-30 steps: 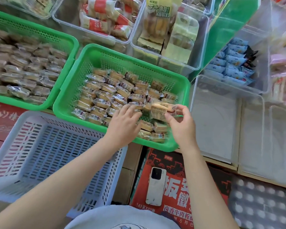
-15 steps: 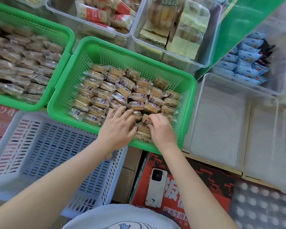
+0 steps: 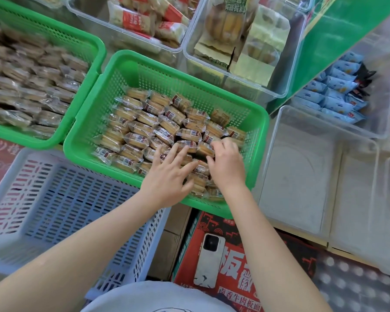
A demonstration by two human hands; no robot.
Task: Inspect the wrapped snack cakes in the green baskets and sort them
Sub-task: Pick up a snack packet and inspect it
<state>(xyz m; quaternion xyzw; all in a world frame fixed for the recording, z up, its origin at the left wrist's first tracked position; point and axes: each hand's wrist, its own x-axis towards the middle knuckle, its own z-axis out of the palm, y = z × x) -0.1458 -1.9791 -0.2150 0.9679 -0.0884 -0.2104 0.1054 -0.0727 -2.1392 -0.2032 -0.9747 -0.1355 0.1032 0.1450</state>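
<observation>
The middle green basket (image 3: 83, 140) holds several clear-wrapped brown snack cakes (image 3: 144, 122) in rows. A second green basket (image 3: 97, 55) at the left is also full of wrapped cakes (image 3: 32, 86), which look blurred. My left hand (image 3: 169, 176) lies flat on the cakes at the basket's near side, fingers spread and straight. Just to its right, my right hand (image 3: 226, 163) reaches into the near right corner. Its fingers curl down around a wrapped cake (image 3: 204, 149) between fingertips and thumb.
A pale blue slotted basket (image 3: 65, 199) sits below left. A phone (image 3: 208, 260) lies on a red carton (image 3: 234, 266). A clear bin (image 3: 302, 176) stands at the right. More clear bins of packaged snacks (image 3: 245, 41) line the back.
My right hand held a cake up above the basket, then set it down among the others. It now curls on a cake in the near right corner. My left hand stayed on the cakes.
</observation>
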